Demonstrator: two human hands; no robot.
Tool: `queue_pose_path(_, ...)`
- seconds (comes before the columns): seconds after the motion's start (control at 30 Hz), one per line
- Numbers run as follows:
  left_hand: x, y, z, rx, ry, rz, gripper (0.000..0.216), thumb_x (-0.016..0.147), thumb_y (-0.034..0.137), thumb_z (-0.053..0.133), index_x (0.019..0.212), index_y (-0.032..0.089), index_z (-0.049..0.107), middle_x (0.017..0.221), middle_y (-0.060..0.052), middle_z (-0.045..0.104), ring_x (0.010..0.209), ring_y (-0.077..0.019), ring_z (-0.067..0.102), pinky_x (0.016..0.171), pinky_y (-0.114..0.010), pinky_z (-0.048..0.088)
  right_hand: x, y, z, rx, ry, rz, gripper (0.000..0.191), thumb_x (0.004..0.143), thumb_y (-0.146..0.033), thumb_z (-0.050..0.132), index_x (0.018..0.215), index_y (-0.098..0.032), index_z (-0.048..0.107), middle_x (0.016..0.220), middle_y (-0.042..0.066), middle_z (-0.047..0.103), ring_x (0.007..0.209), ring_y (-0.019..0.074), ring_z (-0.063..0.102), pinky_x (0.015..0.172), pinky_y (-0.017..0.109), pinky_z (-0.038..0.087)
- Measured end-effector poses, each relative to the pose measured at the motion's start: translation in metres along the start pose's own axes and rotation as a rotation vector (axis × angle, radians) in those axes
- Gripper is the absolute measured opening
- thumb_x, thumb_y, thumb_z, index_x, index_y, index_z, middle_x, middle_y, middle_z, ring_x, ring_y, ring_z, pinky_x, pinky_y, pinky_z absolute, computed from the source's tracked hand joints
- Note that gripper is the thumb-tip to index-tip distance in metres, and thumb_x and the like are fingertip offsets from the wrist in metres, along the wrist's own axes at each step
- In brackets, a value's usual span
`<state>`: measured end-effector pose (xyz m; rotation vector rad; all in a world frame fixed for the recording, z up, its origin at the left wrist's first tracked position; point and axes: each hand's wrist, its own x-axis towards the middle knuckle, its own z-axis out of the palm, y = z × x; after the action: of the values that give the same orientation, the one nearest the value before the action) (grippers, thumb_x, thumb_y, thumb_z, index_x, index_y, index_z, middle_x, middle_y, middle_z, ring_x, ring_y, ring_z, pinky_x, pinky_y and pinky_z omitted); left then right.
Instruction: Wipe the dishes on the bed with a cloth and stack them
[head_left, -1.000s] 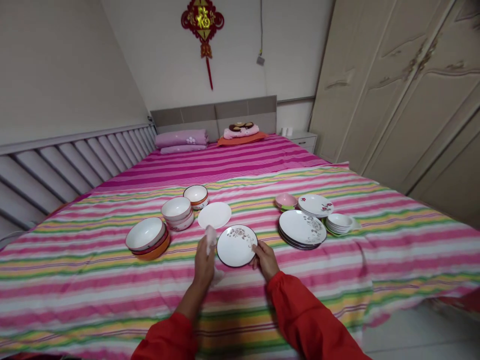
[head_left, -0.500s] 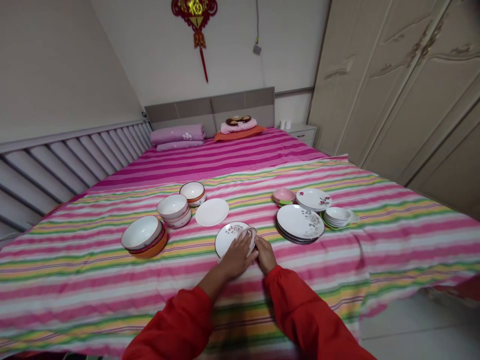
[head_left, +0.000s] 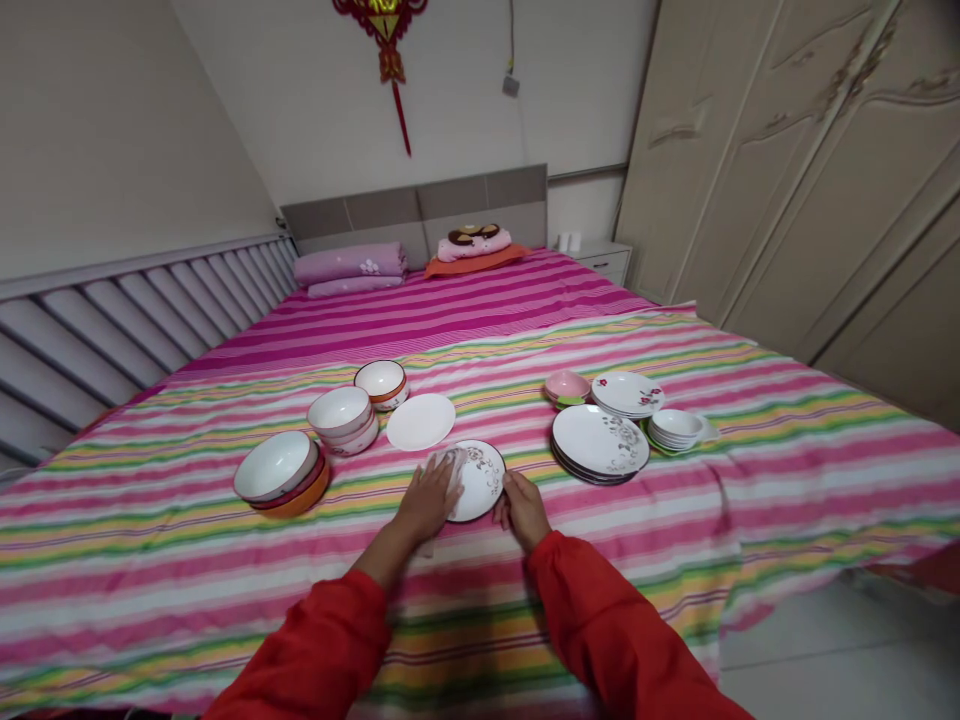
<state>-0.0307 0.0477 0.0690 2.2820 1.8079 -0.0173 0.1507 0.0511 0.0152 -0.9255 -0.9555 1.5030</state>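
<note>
A white plate with a dark rim and grey flower print (head_left: 484,485) lies on the striped cover in front of me. My left hand (head_left: 426,500) presses a thin pale cloth (head_left: 454,462) against the plate's left side, fingers laid over the cloth. At the opposite edge, my right hand (head_left: 526,508) pinches the rim between thumb and fingers. Just behind is a plain white plate (head_left: 421,421). To the right stands a stack of matching flowered plates (head_left: 592,438).
Stacked bowls stand at left: a large set (head_left: 276,468), a white pair (head_left: 340,410) and a dark-rimmed one (head_left: 381,378). Right of centre sit pink bowls (head_left: 566,386), red-flowered plates (head_left: 622,392) and small white dishes (head_left: 676,424). A radiator-like rail (head_left: 150,310) lines the bed's left side.
My left hand has slid the cloth from the plate's right side to its left. My right hand, formerly beside the cloth, is now at the plate's right rim.
</note>
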Motion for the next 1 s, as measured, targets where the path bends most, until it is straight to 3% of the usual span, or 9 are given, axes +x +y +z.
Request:
queue_pose_path(0.17,0.031,0.039,0.004,-0.136,0.017,0.061,0.059,0.096,0.042,0.025,0.148,0.015,0.023,0.155,-0.013,0.020,0.144,-0.0276,0.009,0.114,-0.051,0.015,0.002,0.000,-0.001,0.007,0.007,0.016,0.041,0.075,-0.061,0.055,0.068,-0.021,0.047,0.033,-0.004,0.052,0.022,0.0097,0.040,0.024,0.018,0.023)
queue_pose_path(0.33,0.006,0.062,0.011,-0.191,-0.021,0.236,0.061,0.096,0.046,0.023,0.148,0.012,0.023,0.155,-0.013,0.020,0.144,-0.0267,0.011,0.115,-0.048,0.018,0.001,-0.001,-0.001,0.022,0.072,-0.001,0.036,0.074,-0.054,0.058,0.064,-0.021,0.046,0.034,-0.009,0.046,0.023,0.0084,0.039,0.025,0.019,0.026)
queue_pose_path(0.5,-0.041,0.037,0.017,-0.132,-0.027,0.337,0.059,0.097,0.047,0.023,0.149,0.020,0.020,0.154,-0.011,0.024,0.144,-0.0262,0.014,0.114,-0.049,0.021,-0.001,-0.002,0.000,-0.003,0.050,0.004,0.037,0.075,-0.056,0.056,0.069,-0.020,0.050,0.035,-0.007,0.050,0.023,0.0086,0.040,0.025,0.018,0.024)
queue_pose_path(0.6,-0.051,0.009,0.013,-0.054,-0.046,0.305,0.055,0.097,0.044,0.023,0.148,0.022,0.023,0.154,-0.009,0.026,0.144,-0.0251,0.016,0.114,-0.050,0.020,-0.001,-0.003,0.000,-0.020,0.025,0.019,0.039,0.075,-0.059,0.055,0.075,-0.019,0.052,0.035,-0.005,0.052,0.025,0.0099,0.043,0.026,0.018,0.024)
queue_pose_path(0.7,-0.039,-0.011,0.003,0.014,-0.032,0.204,0.055,0.097,0.042,0.025,0.148,0.021,0.024,0.154,-0.010,0.026,0.144,-0.0256,0.017,0.114,-0.051,0.016,-0.002,-0.004,0.000,-0.037,0.017,0.031,0.040,0.076,-0.060,0.053,0.075,-0.020,0.051,0.033,-0.005,0.051,0.024,0.0093,0.041,0.026,0.017,0.023)
queue_pose_path(0.8,-0.013,-0.014,-0.004,0.046,0.000,0.098,0.056,0.096,0.040,0.029,0.148,0.018,0.025,0.154,-0.012,0.025,0.144,-0.0279,0.015,0.114,-0.052,0.015,-0.003,-0.006,0.000,-0.051,-0.005,0.035,0.040,0.077,-0.060,0.052,0.075,-0.020,0.050,0.033,-0.005,0.052,0.023,0.0082,0.037,0.026,0.017,0.022)
queue_pose_path(0.9,0.015,0.001,-0.005,0.024,-0.009,0.020,0.057,0.096,0.039,0.030,0.147,0.014,0.026,0.154,-0.014,0.023,0.144,-0.0291,0.012,0.114,-0.052,0.014,-0.002,-0.006,0.000,-0.046,-0.007,0.029,0.041,0.076,-0.061,0.052,0.074,-0.021,0.048,0.033,-0.005,0.052,0.022,0.0077,0.036,0.026,0.017,0.021)
queue_pose_path(1.0,0.029,0.027,-0.001,-0.057,-0.005,0.043,0.060,0.095,0.042,0.029,0.148,0.014,0.024,0.154,-0.014,0.022,0.144,-0.0289,0.012,0.115,-0.051,0.016,0.000,-0.003,0.000,-0.036,-0.008,0.034,0.041,0.075,-0.062,0.053,0.072,-0.021,0.046,0.033,-0.005,0.053,0.021,0.0082,0.036,0.025,0.017,0.021)
